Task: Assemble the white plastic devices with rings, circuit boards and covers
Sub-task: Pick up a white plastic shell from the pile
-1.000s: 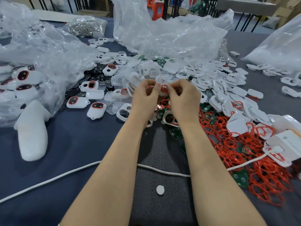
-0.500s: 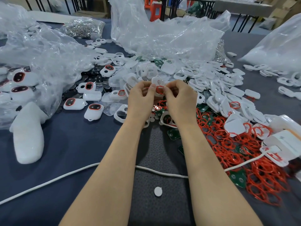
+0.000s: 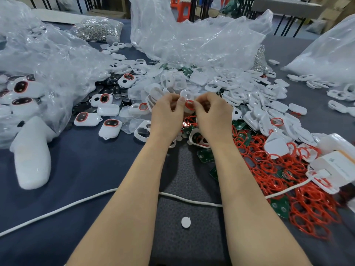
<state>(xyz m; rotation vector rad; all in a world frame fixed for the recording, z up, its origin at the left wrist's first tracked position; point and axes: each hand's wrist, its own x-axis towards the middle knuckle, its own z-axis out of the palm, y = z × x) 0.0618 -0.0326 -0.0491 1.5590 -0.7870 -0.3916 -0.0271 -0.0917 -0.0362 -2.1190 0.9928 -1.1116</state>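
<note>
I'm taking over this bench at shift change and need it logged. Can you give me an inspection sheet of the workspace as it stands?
Surface: dark blue cloth table, with a darker mat at front centre.
Job's things: white shell with a red ring, held up; heaps of white shells, red rings and green circuit boards at right; finished devices at left.
Clutter: clear plastic bags, white block, small white disc, white box.
Hands: left hand and right hand both pinch the white shell.
Cables: white cable crosses the front under both forearms to the white box.
Surroundings: red stools, table legs and cardboard boxes behind.
</note>
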